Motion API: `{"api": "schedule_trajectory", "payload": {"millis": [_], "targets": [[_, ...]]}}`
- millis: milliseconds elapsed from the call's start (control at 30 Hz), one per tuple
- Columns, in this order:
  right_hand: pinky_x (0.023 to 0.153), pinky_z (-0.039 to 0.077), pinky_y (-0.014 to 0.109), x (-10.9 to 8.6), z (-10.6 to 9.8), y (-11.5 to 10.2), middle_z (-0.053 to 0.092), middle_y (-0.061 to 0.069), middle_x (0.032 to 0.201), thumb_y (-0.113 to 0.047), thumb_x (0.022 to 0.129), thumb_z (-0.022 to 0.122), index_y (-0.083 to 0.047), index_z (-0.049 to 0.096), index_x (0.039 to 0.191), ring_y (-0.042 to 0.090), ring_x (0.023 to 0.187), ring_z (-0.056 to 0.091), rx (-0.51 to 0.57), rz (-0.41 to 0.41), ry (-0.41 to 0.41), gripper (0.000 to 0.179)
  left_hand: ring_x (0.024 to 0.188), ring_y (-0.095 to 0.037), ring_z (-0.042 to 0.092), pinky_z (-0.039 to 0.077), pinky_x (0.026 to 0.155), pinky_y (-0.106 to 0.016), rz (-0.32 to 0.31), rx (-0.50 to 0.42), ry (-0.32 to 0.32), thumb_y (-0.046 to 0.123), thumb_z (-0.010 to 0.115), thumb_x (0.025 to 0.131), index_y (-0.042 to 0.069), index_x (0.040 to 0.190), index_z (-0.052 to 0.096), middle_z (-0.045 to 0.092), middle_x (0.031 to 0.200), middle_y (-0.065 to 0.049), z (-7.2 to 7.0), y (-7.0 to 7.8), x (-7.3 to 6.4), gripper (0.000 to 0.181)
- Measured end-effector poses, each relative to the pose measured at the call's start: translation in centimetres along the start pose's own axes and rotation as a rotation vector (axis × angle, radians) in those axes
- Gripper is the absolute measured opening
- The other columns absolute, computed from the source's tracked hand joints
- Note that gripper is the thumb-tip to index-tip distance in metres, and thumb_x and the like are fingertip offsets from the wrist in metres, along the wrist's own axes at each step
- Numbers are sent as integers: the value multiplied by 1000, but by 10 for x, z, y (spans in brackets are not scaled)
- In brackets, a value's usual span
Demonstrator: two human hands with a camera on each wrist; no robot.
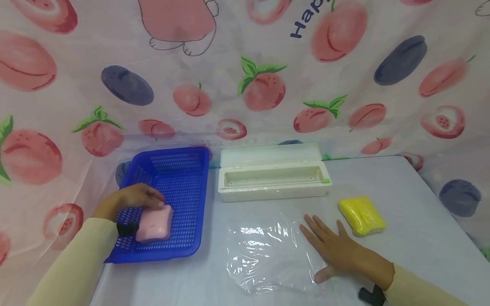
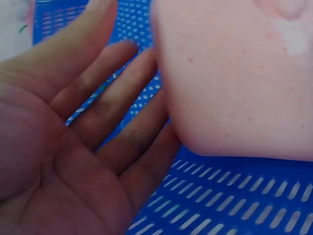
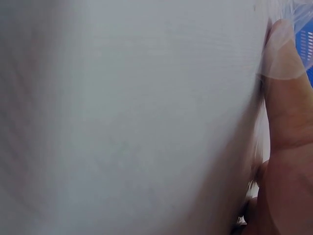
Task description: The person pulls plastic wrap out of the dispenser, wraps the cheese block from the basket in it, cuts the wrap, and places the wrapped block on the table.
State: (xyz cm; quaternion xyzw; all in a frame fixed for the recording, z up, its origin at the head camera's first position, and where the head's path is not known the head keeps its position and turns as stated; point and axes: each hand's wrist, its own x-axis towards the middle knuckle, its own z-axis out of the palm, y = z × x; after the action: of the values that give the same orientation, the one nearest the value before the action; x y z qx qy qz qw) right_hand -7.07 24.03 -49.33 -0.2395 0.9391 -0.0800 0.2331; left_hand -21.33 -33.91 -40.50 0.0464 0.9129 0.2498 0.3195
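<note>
Left Hand at Pink Block in Basket, Right Hand Spread by Clear Film

The left hand (image 1: 135,198) had no grip: its fingers were loosely extended, the thumb stood well away from them, and the fingers met the edge of a pink rounded block (image 1: 155,228) without curling round it. Whether they pressed on the block could not be told. The block lay in the near part of a blue perforated plastic basket (image 1: 180,187), at the left of the scene.

The right hand (image 1: 340,251) was spread wide, palm down, with nothing in its grasp; its fingertips and thumb reached the right edge of a crinkled clear plastic film (image 1: 268,260). In the right wrist view, some film lay about the thumb tip.

Just beyond that hand, to the right, was a yellow wrapped packet (image 1: 361,215). Beyond the film, a long white box (image 1: 273,194) stood at the far edge with its lid (image 1: 269,156) raised at the back and a small green tab (image 1: 326,181) at its right end. A pale cloth (image 1: 164,284) covered the table, and a fruit-printed curtain (image 1: 229,46) hung behind.
</note>
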Motion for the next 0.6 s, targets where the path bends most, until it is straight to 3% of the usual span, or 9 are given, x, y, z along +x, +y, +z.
{"api": "schedule_trajectory", "payload": {"millis": [133, 233, 433, 600], "targets": [[108, 0, 84, -1, -3, -1, -4, 10, 173, -88, 57, 67, -22, 15, 165, 41, 159, 1, 27, 13, -18, 137, 109, -29, 63, 55, 95, -51, -41, 12, -6, 36, 80, 86, 8, 123, 73, 72, 120, -13, 5, -4, 6, 47], [109, 1, 83, -2, -5, -3, -4, 9, 173, -89, 57, 66, -22, 14, 165, 40, 159, 0, 20, 17, -21, 137, 99, -25, 64, 57, 89, -44, -27, 51, 12, 30, 82, 86, 7, 119, 75, 74, 110, -9, 7, -5, 9, 41], [109, 1, 84, -3, -4, -3, -3, 11, 173, -88, 58, 69, -21, 16, 165, 41, 159, 1, 24, 6, -5, 137, 85, -20, 61, 55, 74, -34, 100, 125, 53, 22, 81, 87, 4, 109, 77, 73, 94, -5, 1, 5, 1, 29], [109, 0, 83, -1, -1, -1, -4, 9, 173, -88, 57, 69, -22, 15, 165, 40, 159, 0, 19, 14, -5, 137, 83, -17, 61, 52, 69, -31, 188, 143, 183, 24, 79, 89, 5, 104, 77, 74, 93, -5, -11, 22, -21, 24]]}}
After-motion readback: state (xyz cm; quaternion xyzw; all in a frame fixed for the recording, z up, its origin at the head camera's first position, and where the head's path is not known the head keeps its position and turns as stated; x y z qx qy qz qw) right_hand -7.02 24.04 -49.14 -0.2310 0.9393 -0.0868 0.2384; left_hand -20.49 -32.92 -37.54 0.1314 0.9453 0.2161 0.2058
